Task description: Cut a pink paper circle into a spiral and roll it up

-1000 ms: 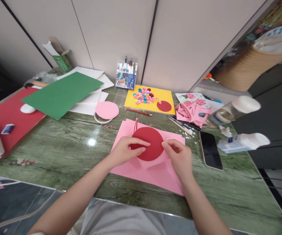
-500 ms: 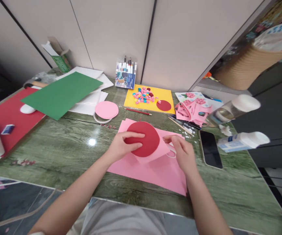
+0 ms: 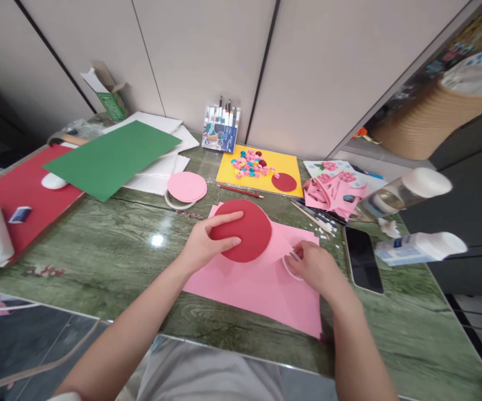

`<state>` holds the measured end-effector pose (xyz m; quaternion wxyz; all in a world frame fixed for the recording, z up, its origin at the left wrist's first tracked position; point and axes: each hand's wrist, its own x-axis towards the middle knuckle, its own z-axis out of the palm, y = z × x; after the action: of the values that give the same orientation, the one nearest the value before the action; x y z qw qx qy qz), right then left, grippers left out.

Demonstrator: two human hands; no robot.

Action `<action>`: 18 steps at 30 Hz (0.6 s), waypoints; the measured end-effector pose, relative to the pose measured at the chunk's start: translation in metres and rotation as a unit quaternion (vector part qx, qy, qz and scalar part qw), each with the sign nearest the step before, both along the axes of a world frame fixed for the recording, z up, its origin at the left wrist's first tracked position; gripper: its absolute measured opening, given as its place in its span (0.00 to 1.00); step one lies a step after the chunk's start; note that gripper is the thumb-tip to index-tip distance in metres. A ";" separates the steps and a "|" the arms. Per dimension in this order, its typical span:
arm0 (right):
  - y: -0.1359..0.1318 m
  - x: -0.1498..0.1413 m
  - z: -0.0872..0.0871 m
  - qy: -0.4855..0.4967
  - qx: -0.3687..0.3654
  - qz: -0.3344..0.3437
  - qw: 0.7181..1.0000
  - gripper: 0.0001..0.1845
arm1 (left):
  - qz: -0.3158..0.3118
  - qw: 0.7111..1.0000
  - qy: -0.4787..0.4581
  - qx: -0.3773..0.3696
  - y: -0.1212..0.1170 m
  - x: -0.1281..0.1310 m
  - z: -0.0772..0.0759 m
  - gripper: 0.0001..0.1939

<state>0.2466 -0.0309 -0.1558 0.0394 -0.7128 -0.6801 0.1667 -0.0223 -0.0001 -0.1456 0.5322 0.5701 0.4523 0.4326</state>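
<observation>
My left hand grips a red paper circle by its left side, fingers on top and the thumb lower down. Behind the circle lies a piece of pink paper, which sticks out to the right. My right hand is closed around white-handled scissors at the right tip of that piece. The scissors' blades are mostly hidden. Below both hands, larger pink sheets lie on the table.
Behind are a stack of pink circles, a red pencil and a yellow sheet with small coloured pieces and a red circle. Pink scraps, a phone and two bottles stand or lie right. A green sheet is left.
My right hand and the scissors have moved slightly down beside the pink piece. The red circle has tilted a little and stays in my left hand. The view has shifted slightly.
</observation>
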 end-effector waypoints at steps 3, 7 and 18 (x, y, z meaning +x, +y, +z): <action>-0.001 -0.001 0.010 0.144 -0.005 -0.074 0.987 0.07 | 0.005 1.000 0.005 0.004 0.000 0.000 0.001 0.29; -0.008 -0.003 0.025 0.476 0.002 -0.072 0.876 0.11 | 0.005 1.000 0.012 0.014 -0.001 -0.001 0.004 0.29; -0.027 -0.018 0.047 0.578 -0.158 0.083 0.796 0.20 | 0.120 0.991 -0.034 0.054 0.001 0.001 -0.005 0.30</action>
<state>0.2285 -0.0576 -0.1091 0.2977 -0.4215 -0.5513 0.6556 -0.0217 0.0005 -0.1506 0.4602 0.5240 0.4752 0.5365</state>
